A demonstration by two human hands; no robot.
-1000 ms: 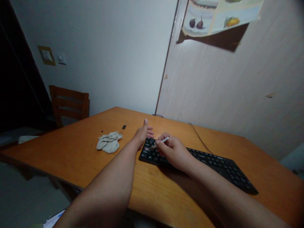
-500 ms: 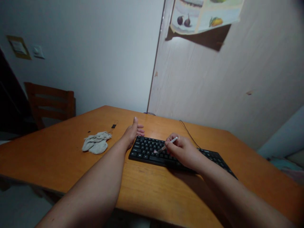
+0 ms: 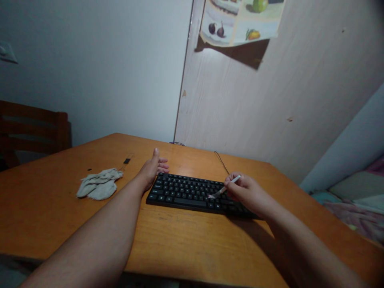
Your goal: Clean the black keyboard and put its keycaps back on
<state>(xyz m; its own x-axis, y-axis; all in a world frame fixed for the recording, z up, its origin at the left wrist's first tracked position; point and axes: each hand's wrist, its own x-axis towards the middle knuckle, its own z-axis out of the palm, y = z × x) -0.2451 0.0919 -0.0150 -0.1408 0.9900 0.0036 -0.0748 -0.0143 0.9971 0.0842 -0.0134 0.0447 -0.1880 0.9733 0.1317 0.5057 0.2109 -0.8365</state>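
A black keyboard (image 3: 183, 188) lies on the wooden table, its right end partly hidden behind my right hand (image 3: 241, 188). That hand is closed round a small brush (image 3: 228, 186) with a white handle. The brush is tilted, and its pale tip is at the keys right of the space bar. At the keyboard's left end, my left hand (image 3: 153, 168) rests on its side against the edge, thumb up and fingers stretched out, holding nothing.
A crumpled grey cloth (image 3: 100, 185) lies left of my left forearm, near a small black tag (image 3: 127, 161) on a string. A cable (image 3: 221, 161) runs behind the keyboard toward the wall. A wooden chair (image 3: 36, 128) stands at the far left.
My right hand has carried the brush rightward along the keys, from above the space bar to right of it. My left hand keeps its place at the keyboard's left end. The view has turned right.
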